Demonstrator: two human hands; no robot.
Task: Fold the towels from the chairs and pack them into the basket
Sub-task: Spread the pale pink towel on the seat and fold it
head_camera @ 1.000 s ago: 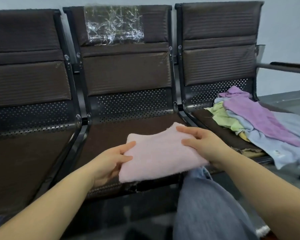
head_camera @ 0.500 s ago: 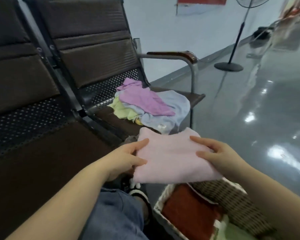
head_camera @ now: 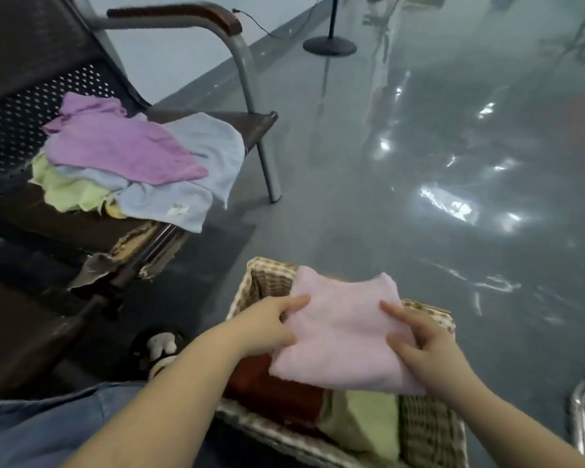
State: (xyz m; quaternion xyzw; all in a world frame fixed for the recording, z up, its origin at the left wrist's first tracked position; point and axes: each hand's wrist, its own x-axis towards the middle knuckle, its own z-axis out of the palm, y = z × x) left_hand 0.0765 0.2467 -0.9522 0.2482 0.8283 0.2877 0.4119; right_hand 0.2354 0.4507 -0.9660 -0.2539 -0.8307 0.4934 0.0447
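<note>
Both hands, left [head_camera: 267,327] and right [head_camera: 419,346], pinch folded pale-pink towel [head_camera: 343,336] over woven wicker basket [head_camera: 429,430]; lower flat, keep fold square beside rust-red folded towel [head_camera: 271,390].

Dim, soft focus; glare patches on glossy floor [head_camera: 453,204]; edges warped

Folded pink towel [head_camera: 343,336] held over the wicker basket [head_camera: 271,271], left hand [head_camera: 267,327] and right hand [head_camera: 426,349] gripping its sides. Basket holds a red towel [head_camera: 271,390] and green towel [head_camera: 368,420]. Unfolded towels [head_camera: 142,163] lie far left on the chair [head_camera: 250,123]; contact below the pink towel is unclear.
</note>
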